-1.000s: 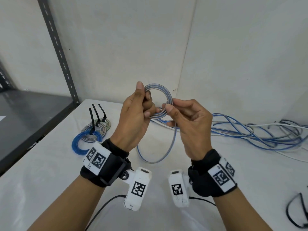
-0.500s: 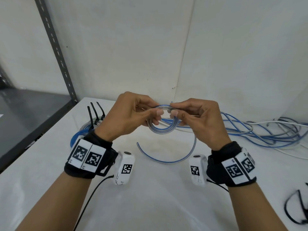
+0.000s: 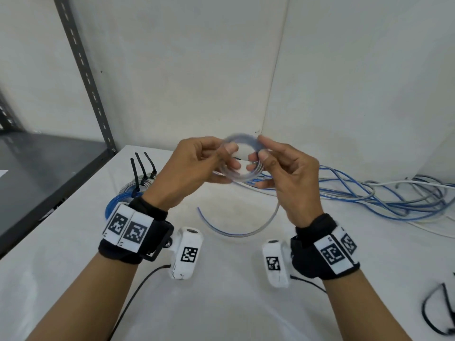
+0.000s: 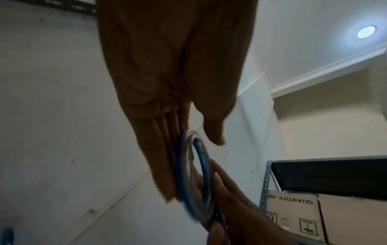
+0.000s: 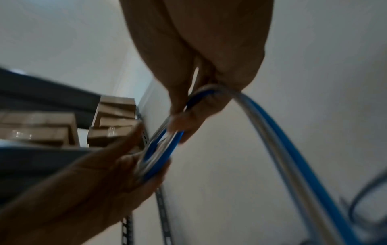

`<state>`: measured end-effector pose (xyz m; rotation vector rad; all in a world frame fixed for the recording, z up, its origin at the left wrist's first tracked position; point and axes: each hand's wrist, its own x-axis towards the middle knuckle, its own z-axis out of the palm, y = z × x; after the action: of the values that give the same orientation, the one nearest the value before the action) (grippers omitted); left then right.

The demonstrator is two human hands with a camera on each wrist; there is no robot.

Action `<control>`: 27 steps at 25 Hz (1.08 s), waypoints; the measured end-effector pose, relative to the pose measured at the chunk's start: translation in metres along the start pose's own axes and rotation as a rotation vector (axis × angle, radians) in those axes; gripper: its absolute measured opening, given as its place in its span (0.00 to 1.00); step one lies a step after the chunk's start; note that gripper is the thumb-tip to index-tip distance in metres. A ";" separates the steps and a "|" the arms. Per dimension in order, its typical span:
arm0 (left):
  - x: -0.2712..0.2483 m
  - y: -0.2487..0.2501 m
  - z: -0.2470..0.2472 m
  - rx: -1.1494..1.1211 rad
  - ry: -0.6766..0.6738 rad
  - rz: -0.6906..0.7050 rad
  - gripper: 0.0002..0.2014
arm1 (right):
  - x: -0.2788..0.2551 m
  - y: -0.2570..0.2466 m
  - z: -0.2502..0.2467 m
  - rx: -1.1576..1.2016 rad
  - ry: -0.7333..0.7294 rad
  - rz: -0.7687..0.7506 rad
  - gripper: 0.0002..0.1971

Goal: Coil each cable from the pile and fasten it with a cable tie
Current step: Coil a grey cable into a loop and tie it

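Coil: the blue-and-grey coil (image 3: 236,166) is held in the air above the middle of the bench (image 3: 221,303), upright and blurred.
Left hand: the left hand (image 3: 187,173) is curled on the coil's left side, the loops pinched between thumb and fingers.
Right hand: the right hand (image 3: 285,178) is pinched on the right side; the outgoing strand is fed through it.
Tail: the loose tail (image 3: 246,230) is left curved on the bench below the hands.
Risk: the loops may spring open if either pinch is eased, since no tie is on yet.
Risk 2: the tail may be snagged in the cable pile (image 3: 384,195) at the right edge.
Finished coils: 3 tied coils (image 3: 133,190) are seen at the left edge, clear of the hands.
Spare ties: black ties (image 3: 440,313) lie at the near right corner, well apart from both hands.
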<state>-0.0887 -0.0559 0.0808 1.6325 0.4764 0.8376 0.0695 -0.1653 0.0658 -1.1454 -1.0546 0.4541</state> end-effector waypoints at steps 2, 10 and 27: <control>-0.002 -0.001 -0.003 0.134 -0.174 -0.027 0.12 | 0.002 -0.001 -0.013 -0.192 -0.216 -0.009 0.12; -0.006 0.006 -0.014 0.219 -0.155 -0.021 0.07 | 0.002 -0.006 -0.013 -0.198 -0.269 0.002 0.10; -0.008 0.010 0.007 0.014 -0.197 -0.160 0.18 | 0.000 -0.016 -0.017 -0.219 -0.228 -0.063 0.03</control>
<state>-0.0897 -0.0683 0.0880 1.6461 0.4672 0.5498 0.0808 -0.1797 0.0794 -1.2694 -1.3610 0.4339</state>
